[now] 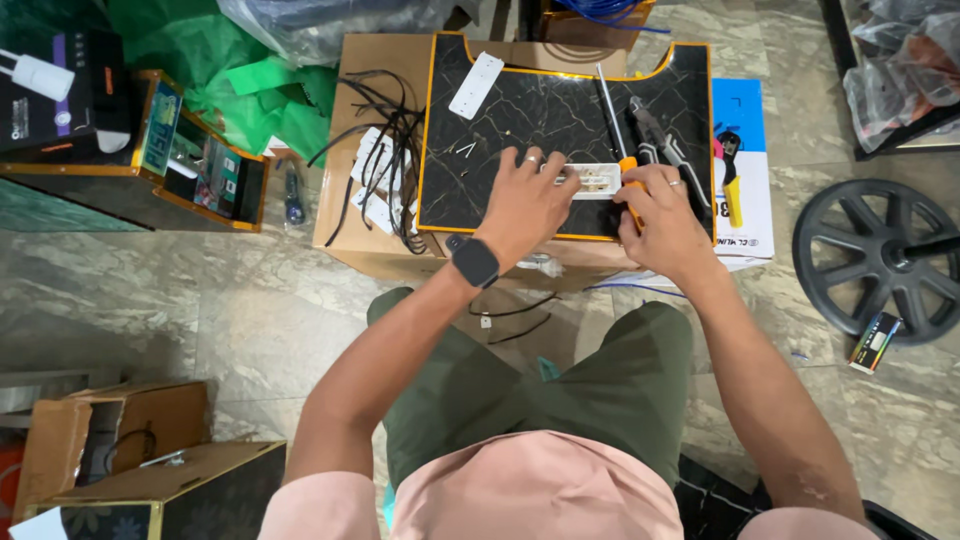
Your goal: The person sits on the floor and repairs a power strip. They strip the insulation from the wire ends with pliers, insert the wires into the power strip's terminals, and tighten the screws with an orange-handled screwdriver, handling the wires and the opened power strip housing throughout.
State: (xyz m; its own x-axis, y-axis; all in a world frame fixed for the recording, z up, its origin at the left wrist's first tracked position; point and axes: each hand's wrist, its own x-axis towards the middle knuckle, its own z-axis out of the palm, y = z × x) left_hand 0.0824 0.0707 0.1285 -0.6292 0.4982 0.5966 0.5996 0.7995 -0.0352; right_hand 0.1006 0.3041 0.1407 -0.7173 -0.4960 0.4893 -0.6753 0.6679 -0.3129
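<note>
Left hand (522, 205): yours, smartwatch on the wrist, fingers curled down and pressing the left end of the white socket strip (594, 180) around the frame's centre.
Right hand (664, 218): wrapped shut around the orange handle of a screwdriver (616, 130), whose thin metal shaft runs up toward the top of the frame; your thumb sits right by the strip.
Socket strip: small white plastic rectangle, open-faced, little brassy bits showing inside.
Work surface: glossy black marble-look board (560, 90) with a gold edge, lying on a brown cardboard box (375, 60).
Nearby: grey pliers (655, 140) just right of the shaft, a flat white cover plate (476, 85) at the board's upper left, a tangle of black cables (385, 130) left of the board.
Far right: black spoked wheel (868, 258) on the stone-tile floor.
</note>
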